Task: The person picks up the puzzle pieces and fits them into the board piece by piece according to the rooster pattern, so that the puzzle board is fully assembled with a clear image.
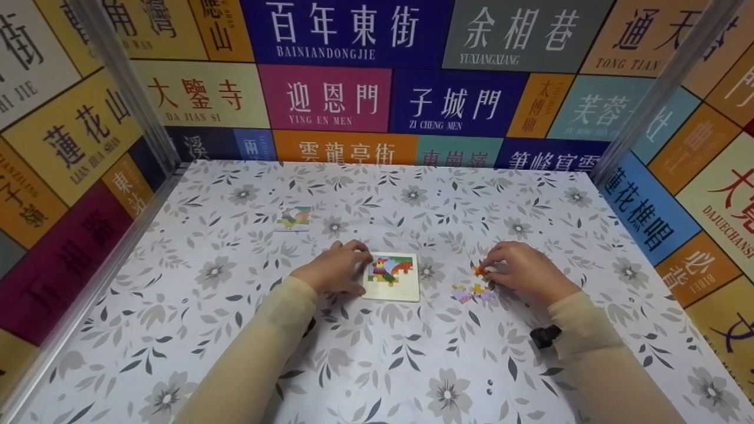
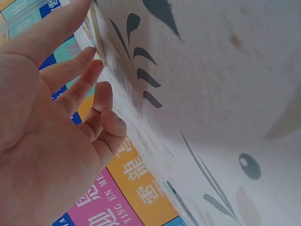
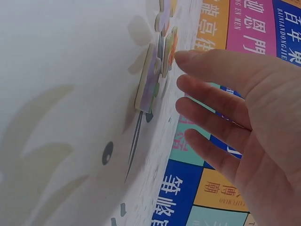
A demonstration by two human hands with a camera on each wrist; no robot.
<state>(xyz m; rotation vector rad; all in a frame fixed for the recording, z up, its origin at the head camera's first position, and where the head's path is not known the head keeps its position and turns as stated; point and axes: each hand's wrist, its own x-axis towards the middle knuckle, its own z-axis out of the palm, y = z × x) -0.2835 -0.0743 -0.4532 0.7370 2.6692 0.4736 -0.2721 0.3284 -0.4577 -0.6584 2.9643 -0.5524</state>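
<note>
A small jigsaw puzzle board [image 1: 393, 291] lies on the patterned table, its upper part filled with a colourful bird picture and its lower part bare and cream. My left hand [image 1: 337, 268] holds the board's left edge, with thumb low and fingers higher up. In the left wrist view that hand's fingertips meet the board's thin side [image 2: 95, 30]. To the right, my right hand [image 1: 527, 274] pinches an orange-red puzzle piece [image 1: 478, 270] between thumb and index finger. Just below it lie several loose puzzle pieces [image 1: 463, 293], purple and yellow.
A small picture card [image 1: 293, 218] lies farther back on the left. The floral tabletop [image 1: 447, 353] is bounded at the back and sides by panels [image 1: 330, 97] of coloured sign lettering. A black wrist strap part [image 1: 545, 337] shows beneath the right sleeve.
</note>
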